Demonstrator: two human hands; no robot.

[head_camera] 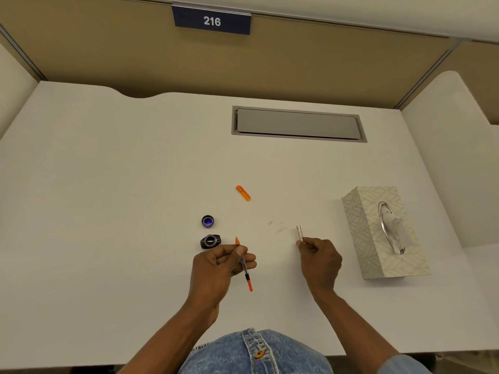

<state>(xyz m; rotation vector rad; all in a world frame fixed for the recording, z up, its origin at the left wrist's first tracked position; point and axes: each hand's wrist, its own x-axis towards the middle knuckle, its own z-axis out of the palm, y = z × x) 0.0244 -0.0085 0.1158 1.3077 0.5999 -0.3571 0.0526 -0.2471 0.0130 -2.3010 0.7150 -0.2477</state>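
Head view. Grips with the left hand [222, 265] a slim pen insert [248, 277] — thumb and curled fingers pinching it near the middle, orange nib poking out past the knuckles toward the back, red end pointing down toward the body. Held slightly tilted over the white desk [108, 184], near the front centre. Pinches with the right hand [320, 261] a short pale tube [299, 231], fingers folded round its lower end, upper end standing free and pointing away. Hands apart, no contact between insert and tube.

Just left of the nib, an open ink bottle [210, 241], dark, standing on the desk. Just behind it, the lid [207, 221], blue showing inside. Farther back and a little right, an orange pen cap [243, 193] lying at a slant, well apart from both hands. Between the hands and slightly behind, faint bluish smears [275, 228] on the surface.

To the right, a patterned tissue box [359, 225], tissue showing in its oval opening — near the right hand, not touching. At the back, a grey hatch [297, 124] set into the desk; above it on the partition, a blue plate [212, 21] reading 216. At the bottom edge, a denim shirt [283, 352].
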